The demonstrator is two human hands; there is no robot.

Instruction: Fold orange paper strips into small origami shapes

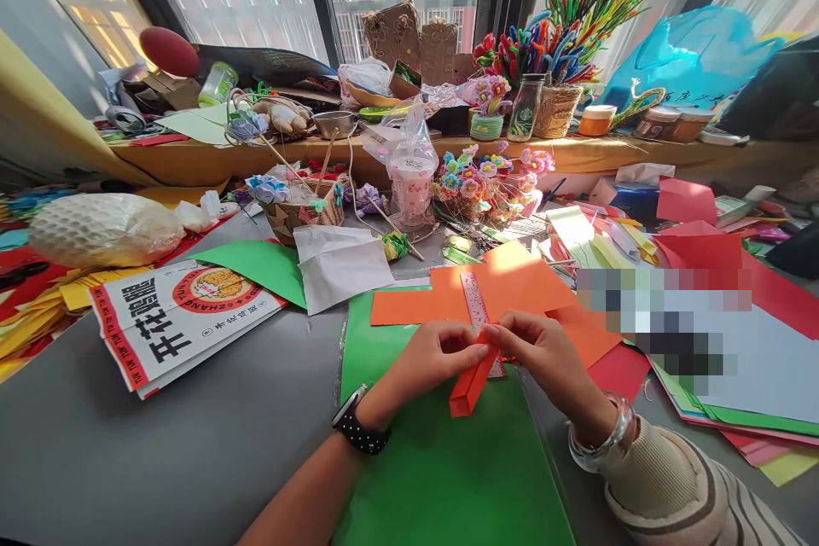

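Both hands hold a folded orange paper strip (470, 386), shaped like a long narrow box with its near end showing hollow. My left hand (432, 363) pinches its left side with thumb and fingers. On the right, my right hand (543, 354) grips the far end between thumb and fingertips. Beneath the hands lies a ruler (474, 299) with a pink pattern, partly hidden by the fingers and strip. It rests on orange paper sheets (409, 307), spread over a green sheet (441, 478).
A printed paper bag (192, 316) lies left, near a white sheet (339, 264). A bagged drink cup (411, 188) and flower crafts (477, 183) stand behind. Stacked coloured paper (768, 358) sits right. Pipe cleaners (595, 17) fill a basket on the sill.
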